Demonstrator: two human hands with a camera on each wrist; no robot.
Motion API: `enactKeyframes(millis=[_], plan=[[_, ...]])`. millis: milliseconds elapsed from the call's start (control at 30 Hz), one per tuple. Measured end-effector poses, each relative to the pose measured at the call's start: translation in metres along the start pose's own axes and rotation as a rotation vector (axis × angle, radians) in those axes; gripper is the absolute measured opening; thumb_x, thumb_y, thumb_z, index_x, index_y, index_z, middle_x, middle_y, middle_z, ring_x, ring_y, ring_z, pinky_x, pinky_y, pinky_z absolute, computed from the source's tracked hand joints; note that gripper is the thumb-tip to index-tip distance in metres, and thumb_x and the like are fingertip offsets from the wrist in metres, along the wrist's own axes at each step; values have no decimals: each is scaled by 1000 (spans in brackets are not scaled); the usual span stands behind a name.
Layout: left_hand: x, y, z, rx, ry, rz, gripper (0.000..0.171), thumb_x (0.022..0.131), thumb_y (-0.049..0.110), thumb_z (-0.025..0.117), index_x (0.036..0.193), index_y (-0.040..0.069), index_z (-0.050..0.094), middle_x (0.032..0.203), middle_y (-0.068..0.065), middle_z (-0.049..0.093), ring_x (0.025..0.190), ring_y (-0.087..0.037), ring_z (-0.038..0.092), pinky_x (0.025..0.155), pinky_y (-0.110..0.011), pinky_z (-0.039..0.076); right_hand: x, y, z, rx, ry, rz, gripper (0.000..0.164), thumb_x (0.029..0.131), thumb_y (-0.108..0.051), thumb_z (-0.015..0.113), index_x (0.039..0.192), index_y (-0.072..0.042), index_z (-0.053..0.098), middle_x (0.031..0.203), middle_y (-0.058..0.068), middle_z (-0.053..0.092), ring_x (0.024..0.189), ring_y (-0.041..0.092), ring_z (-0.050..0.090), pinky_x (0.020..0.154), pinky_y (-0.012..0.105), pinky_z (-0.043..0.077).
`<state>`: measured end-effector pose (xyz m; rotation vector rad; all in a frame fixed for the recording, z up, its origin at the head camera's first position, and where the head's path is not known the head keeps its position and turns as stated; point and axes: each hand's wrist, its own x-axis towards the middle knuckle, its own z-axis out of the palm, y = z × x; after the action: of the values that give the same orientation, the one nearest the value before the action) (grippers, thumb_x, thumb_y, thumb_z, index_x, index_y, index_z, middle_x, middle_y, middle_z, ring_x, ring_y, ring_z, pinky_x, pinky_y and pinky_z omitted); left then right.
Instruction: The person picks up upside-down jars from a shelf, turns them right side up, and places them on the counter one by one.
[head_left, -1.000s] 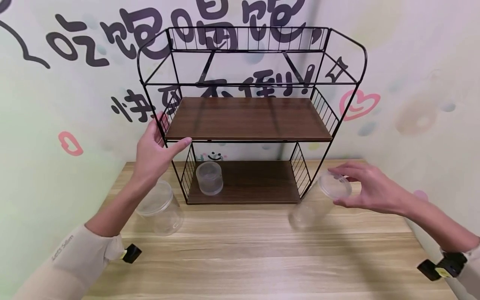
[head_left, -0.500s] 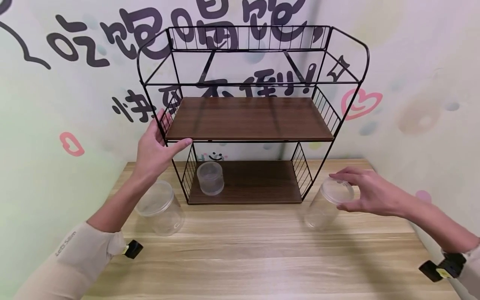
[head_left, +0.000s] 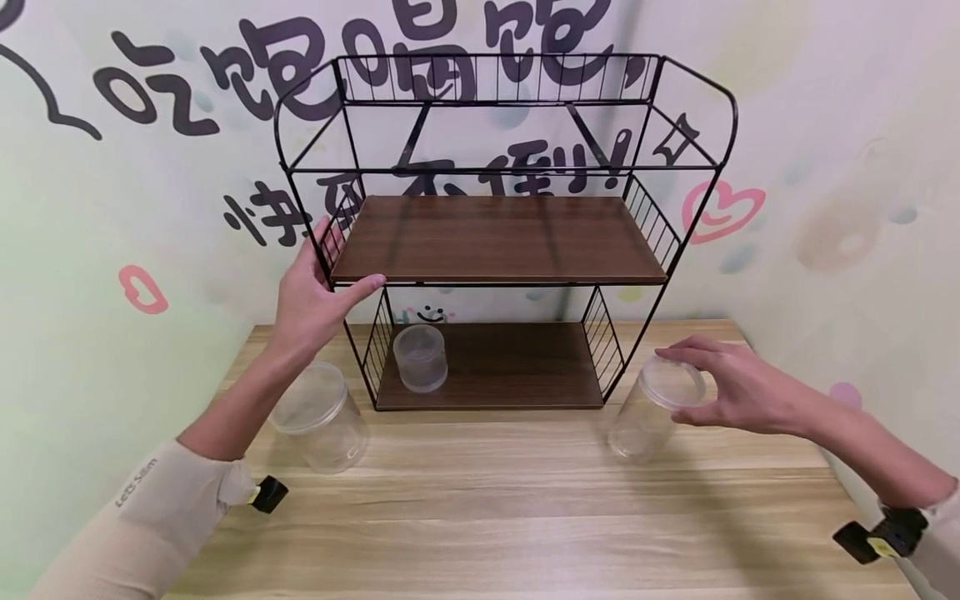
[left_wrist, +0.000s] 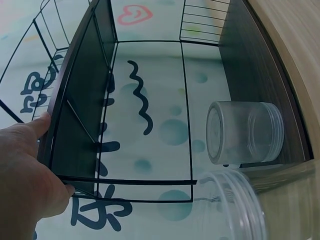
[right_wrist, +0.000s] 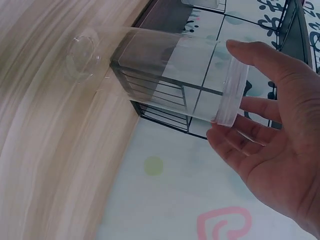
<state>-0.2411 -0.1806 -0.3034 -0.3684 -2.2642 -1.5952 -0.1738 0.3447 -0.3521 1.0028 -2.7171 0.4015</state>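
Note:
A black wire rack with dark brown wooden shelves [head_left: 498, 237] stands against the wall. My left hand [head_left: 309, 304] grips its left side at the middle shelf, the thumb on the front edge and the fingers behind the side post. At the rack's right, my right hand [head_left: 750, 390] pinches the rim of the lid [right_wrist: 233, 92] on a tall clear plastic jar [head_left: 643, 421]. The jar's base is at the tabletop; whether it touches cannot be told. A small clear jar [head_left: 420, 358] sits at the left of the bottom shelf. Below my left forearm stands a wider clear lidded jar [head_left: 326, 429].
The light wooden table [head_left: 495, 517] runs in front of the rack. Behind is a painted wall [head_left: 187, 333] with dark lettering and pink hearts. The rack's top tier is an open wire frame [head_left: 498, 169] with no board.
Since a second ago, the tall jar's lower end has shifted right, with its lid slightly right and lower in my right hand. My left hand stays on the rack.

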Motion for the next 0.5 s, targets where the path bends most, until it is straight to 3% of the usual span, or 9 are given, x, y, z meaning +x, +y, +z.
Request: enactKeyframes(millis=[167,333,500], plan=[[2,1,1,7,-7,6,100,91,12,85,168,7,22,169,-11,36,156,-19,37,127,-24,32,-2,-6,-7,-76,35,-25,83,64,-30,101,134,0,69,128,12,70,113,33,69,84,52,60],[2,2,1,9,-11,0,99,91,9,85,168,8,23,169,-9,37,155,-19,38,128,-28,32,0,-20,-18,-154,145,-83,80,65,-36,100,131,-1,71,125,10,71,110,31,69,82,51,59],[3,0,-1,-10,2,-1,99,89,5,86,167,6,25,168,-11,39,155,-21,40,127,-28,33,9,-42,-22,-137,203,-137,73,87,-60,80,131,-3,71,124,9,72,109,31,70,87,48,57]])
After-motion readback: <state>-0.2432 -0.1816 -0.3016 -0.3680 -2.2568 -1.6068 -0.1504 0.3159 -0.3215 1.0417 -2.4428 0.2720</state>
